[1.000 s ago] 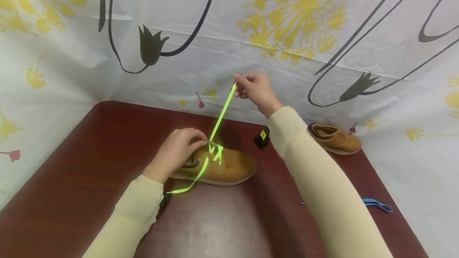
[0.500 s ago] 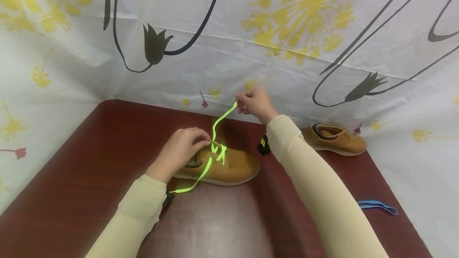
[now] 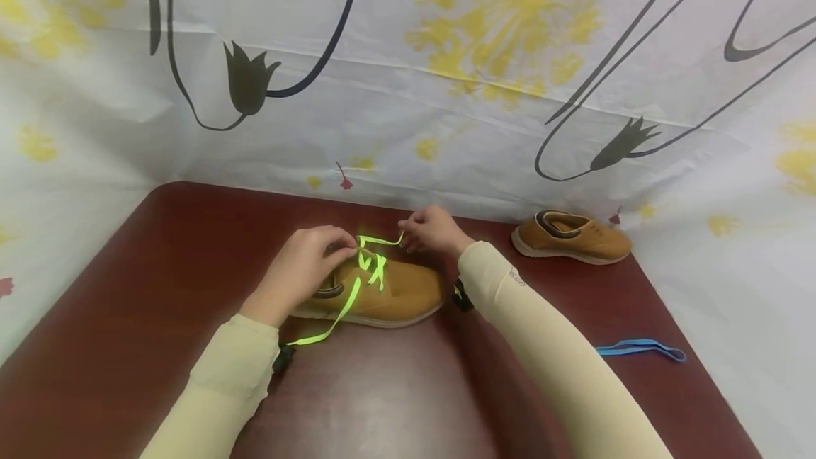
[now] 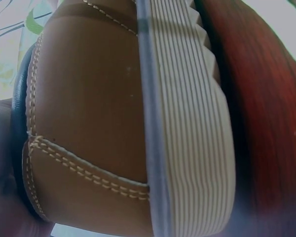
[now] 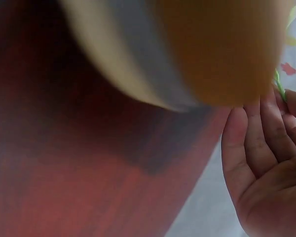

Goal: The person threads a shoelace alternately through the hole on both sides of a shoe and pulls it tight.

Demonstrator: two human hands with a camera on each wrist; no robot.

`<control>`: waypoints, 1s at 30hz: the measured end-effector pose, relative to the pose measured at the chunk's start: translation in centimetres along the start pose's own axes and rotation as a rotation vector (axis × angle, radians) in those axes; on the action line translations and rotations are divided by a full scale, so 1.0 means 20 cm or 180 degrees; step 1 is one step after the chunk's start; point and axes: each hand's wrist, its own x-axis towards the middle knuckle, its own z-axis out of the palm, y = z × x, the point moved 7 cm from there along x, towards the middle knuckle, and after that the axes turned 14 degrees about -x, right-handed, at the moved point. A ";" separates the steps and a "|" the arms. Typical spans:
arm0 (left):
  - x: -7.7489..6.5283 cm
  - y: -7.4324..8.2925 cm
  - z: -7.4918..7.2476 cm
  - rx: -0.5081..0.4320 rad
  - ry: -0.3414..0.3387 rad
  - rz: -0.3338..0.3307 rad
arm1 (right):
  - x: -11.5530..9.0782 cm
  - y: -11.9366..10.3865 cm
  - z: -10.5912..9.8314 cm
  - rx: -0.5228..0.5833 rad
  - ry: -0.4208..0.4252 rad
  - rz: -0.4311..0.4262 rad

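Note:
A tan shoe [image 3: 408, 292] stands on the table, toe to the right in the head view, with a neon yellow-green shoelace [image 3: 382, 241] partly threaded through its eyelets. My left hand [image 3: 296, 268] pinches the top of the shoe's tongue between thumb and forefinger. One loose lace end hangs over the near side toward my left wrist. Beyond the shoe, my right hand [image 3: 435, 230] pinches the other end, which runs low across from the eyelets. The right wrist view has the lace [image 5: 279, 86] at the thumb. Stitched leather and the ribbed sole [image 4: 192, 123] fill the left wrist view.
A second tan shoe [image 3: 574, 238] without a visible lace stands at the back right of the dark red table [image 3: 159, 303]. Nearer the right edge lies a blue lace [image 3: 644, 347]. A white printed sheet [image 3: 382, 105] hangs behind and along the sides.
My right hand has come down from high above the shoe to just beyond it, bringing the lace end; the lace has gone from taut to slack. The left hand keeps its hold.

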 end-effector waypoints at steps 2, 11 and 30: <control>0.00 0.00 -0.01 0.0021 0.0017 0.0000 | -0.02 0.01 0.03 0.0016 -0.0091 -0.0025; 0.00 -0.01 0.00 0.0073 0.0014 0.0003 | -0.10 0.08 0.05 -0.0571 -0.0203 -0.0152; -0.01 -0.01 0.04 0.0280 -0.0401 -0.0160 | -0.46 0.21 -0.13 -0.1491 0.0445 -0.0475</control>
